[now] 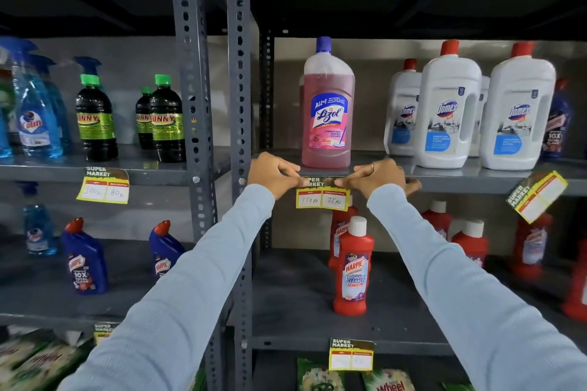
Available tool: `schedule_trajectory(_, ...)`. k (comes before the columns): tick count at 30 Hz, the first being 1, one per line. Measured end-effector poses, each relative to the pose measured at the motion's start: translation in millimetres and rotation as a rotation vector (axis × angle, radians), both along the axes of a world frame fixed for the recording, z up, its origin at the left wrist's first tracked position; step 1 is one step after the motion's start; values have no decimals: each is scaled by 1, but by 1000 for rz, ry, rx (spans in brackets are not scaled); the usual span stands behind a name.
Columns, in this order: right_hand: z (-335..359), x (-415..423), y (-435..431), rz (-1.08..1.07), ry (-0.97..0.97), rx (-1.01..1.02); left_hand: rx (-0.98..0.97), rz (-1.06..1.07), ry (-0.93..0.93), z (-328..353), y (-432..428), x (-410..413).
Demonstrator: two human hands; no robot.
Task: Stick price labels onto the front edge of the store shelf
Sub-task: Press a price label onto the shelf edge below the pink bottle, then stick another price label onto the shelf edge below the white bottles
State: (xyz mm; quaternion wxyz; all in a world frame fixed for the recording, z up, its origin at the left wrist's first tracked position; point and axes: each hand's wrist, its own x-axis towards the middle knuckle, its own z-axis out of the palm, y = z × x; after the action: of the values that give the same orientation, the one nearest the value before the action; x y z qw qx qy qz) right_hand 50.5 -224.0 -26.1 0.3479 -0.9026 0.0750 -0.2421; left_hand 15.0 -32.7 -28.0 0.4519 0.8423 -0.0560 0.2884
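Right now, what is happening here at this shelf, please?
A person in light blue sleeves is sticking a yellow price label onto the front edge of the grey shelf, just below a pink Lizol bottle. The left hand and the right hand press the label's top strip from each side with the fingers. The label's lower part hangs below the edge. Another label, further right under the white Domex bottles, hangs tilted.
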Motion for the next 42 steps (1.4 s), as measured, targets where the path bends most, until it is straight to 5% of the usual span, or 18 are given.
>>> schedule_trajectory(7, -1, 10, -1, -54, -84, -67, -17, 85, -9, 2, -6, 12)
schedule_trajectory(21, 13, 5, -28, 212, -102, -142, 85, 123, 34, 15, -11, 10)
schedule_trajectory(26, 4, -3, -97, 366, -288, -10, 108, 142, -174, -11, -38, -16)
schedule_trajectory(30, 9, -8, -180, 320, -411, -25, 535, 445, -467, -27, -89, -34)
schedule_trajectory(32, 16, -3, -229, 250, -394, -131, 557, 512, -527, -27, -123, -33)
schedule_trajectory(42, 34, 34, -371, 430, -18, -468, 592, 96, -257, -36, -333, 41)
